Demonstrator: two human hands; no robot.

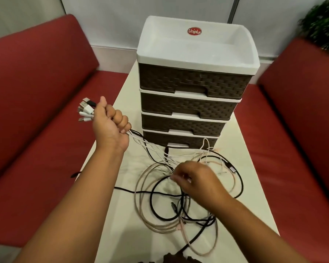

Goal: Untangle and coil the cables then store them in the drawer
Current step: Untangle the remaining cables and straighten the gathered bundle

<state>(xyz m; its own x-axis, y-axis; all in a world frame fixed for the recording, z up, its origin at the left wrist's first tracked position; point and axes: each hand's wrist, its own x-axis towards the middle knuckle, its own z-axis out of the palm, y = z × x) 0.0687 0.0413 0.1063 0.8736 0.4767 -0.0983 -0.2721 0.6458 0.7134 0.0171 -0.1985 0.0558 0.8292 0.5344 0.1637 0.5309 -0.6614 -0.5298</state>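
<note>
Four brown woven-pattern drawers make up the drawer unit, which has a white top tray bearing a red "Uniplus" sticker; we take this unit as our landmark, and all its drawers are pushed in. It stands on a white table, at the far end from the person. We note the left hand raised to the left of the unit, level with the lower drawers; its fingers are curled tight into a fist around a bundle of cable ends, and the USB plugs — white, silver and one black — fan out past the thumb. From under that fist the strands run down and rightwards toward the foot of the unit. Directly in front of the unit lies the tangle of cables, in black, white, beige and pinkish loops overlapping on the tabletop; one black strand trails off the table's left edge. The right hand sits over the tangle, in front of the lowest drawer; its fingertips are drawn narrowly together on the strands, though blur keeps us from telling which cable they pinch. Red sofas flank the unit on both sides — a green plant stands beyond it to the right.
</note>
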